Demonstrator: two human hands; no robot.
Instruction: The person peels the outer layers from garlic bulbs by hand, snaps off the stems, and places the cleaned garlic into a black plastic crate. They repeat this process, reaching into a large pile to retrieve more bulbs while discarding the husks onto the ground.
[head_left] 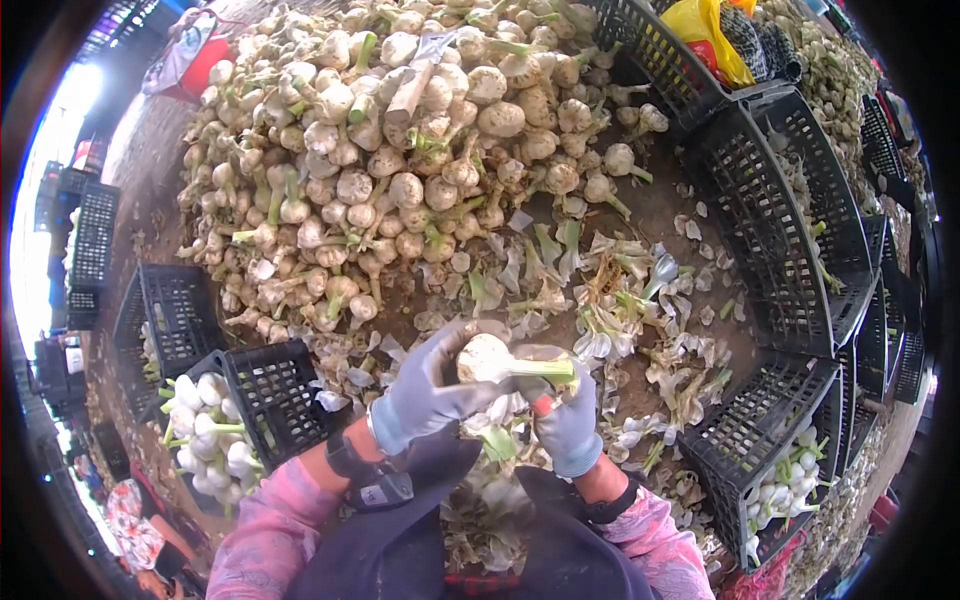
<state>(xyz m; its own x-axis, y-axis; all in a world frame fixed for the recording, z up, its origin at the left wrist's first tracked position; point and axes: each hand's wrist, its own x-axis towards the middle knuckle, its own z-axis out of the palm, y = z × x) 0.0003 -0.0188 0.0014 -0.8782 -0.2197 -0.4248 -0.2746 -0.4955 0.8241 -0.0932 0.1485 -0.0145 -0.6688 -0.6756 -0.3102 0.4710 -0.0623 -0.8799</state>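
Note:
A garlic bulb (484, 359) with a thick green-white stem lies across both gloved hands, its bulb end to the left. My left hand (432, 385), in a grey glove, is wrapped round the bulb end. The stem (542, 368) is held by my right hand (566, 415), also gloved; a small red-orange thing shows at its fingers, too little visible to name. Loose peeled skins (500, 412) lie beneath the hands. Beyond them rises a large heap of unpeeled garlic (400, 190), with a wooden-handled tool (409, 92) resting on top.
Black crates (285, 392) stand at the left, one holding white garlic (208, 432). More crates (765, 225) line the right, with white garlic (790, 485) in the lower one. Skins and stems (610, 300) litter the ground. Part of another person (140, 530) shows at lower left.

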